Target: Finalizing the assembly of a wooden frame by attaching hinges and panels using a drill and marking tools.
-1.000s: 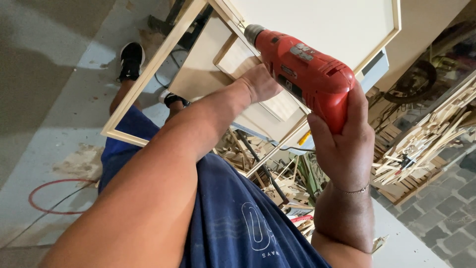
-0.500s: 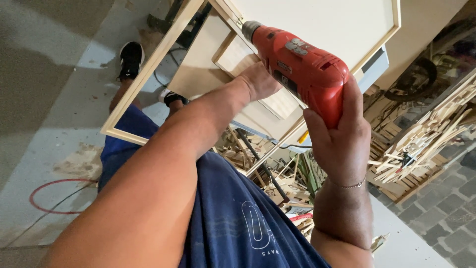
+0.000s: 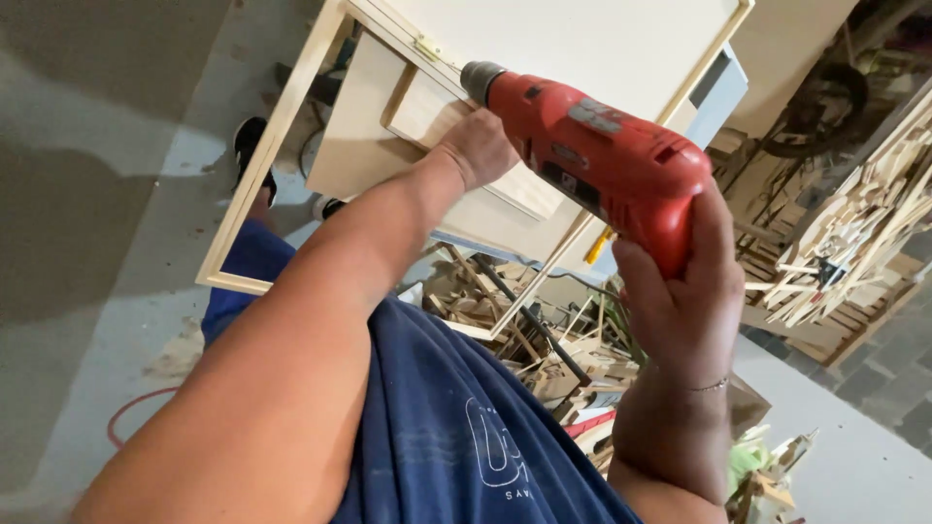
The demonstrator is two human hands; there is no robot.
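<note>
Both hands were busy as I watched: the right hand [image 3: 684, 301] gripped the red drill [image 3: 592, 160], its nose against the wooden frame [image 3: 282, 146], while the left hand [image 3: 476, 146] pressed closed beside that drill on the frame's panel.

Drill [image 3: 602, 160] in right hand [image 3: 684, 301], chuck against hinge [image 3: 425, 47] on frame [image 3: 282, 146] edge. Left hand [image 3: 476, 146] just left of drill, pressed on panel [image 3: 573, 39]. Scrap wood pile [image 3: 524, 340] below frame, stacked offcuts [image 3: 854, 223] far right.
</note>
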